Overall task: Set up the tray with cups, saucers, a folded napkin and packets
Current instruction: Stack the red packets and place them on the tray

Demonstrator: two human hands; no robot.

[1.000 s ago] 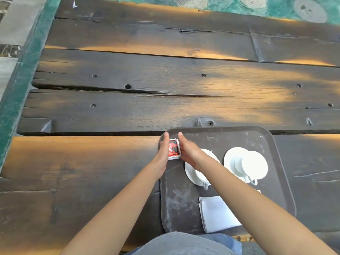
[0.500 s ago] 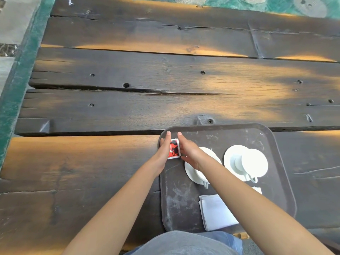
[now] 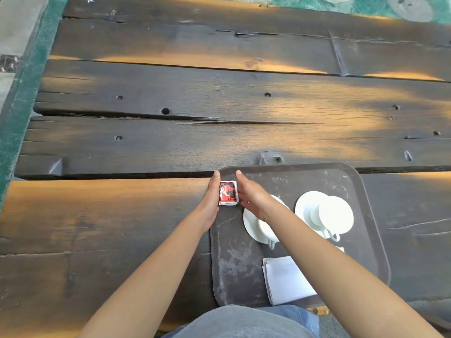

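Head view: a small stack of red, black and white paper packets point(image 3: 228, 196) lies flat in the far-left corner of the dark brown, round-cornered tray point(image 3: 305, 178), which sits on a weathered dark wooden plank table point(image 3: 170, 132). The left hand point(image 3: 211, 200) stands on edge along the tray's left rim, fingers straight, touching the stack's left side. The right hand point(image 3: 253, 198), fingers extended and not curled round anything, lies against the stack's right side, so the packets sit squeezed between the two hands. Just right of them is a white round saucer point(image 3: 250, 228) whose white cup point(image 3: 266, 230) is partly hidden by the right forearm. Further right, a second white saucer point(image 3: 303, 208) bears a second white cup point(image 3: 335, 217). A folded white napkin point(image 3: 288, 279) lies at the tray's near edge.
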